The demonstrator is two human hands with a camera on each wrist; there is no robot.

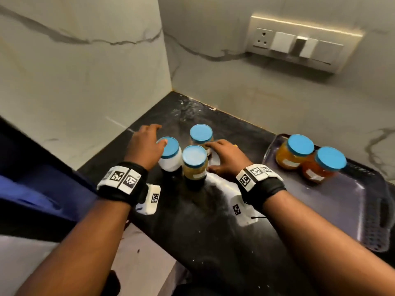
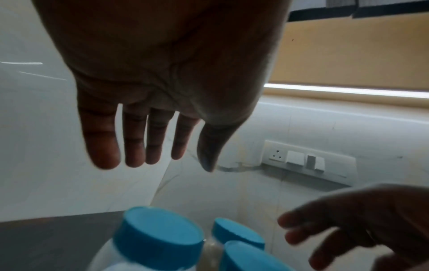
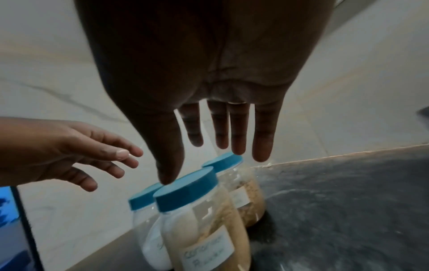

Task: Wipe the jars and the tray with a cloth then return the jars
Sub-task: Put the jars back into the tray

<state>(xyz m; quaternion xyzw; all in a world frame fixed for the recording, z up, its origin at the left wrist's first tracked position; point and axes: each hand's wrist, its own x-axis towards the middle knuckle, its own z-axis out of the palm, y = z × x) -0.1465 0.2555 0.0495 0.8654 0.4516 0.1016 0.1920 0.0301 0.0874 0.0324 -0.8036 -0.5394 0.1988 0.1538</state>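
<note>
Reaching over the dark counter [image 1: 213, 221], my left hand [image 1: 147, 146] has its fingers [image 2: 102, 139] spread and straight, holding nothing, above the white-filled jar [image 1: 170, 155]. Just right of them stand the tan-powder jar [image 1: 195, 162] and the rear jar [image 1: 201, 134], all upright, blue lids up. My right hand [image 1: 226, 159] hovers beside these with fingers [image 3: 262, 133] straight, slightly apart. Farther right, two orange-filled jars [image 1: 311, 160] stand upright on the tray [image 1: 352, 199]. Marbled walls [image 1: 85, 71] meet in the corner; a socket panel [image 1: 299, 43] sits behind.
</note>
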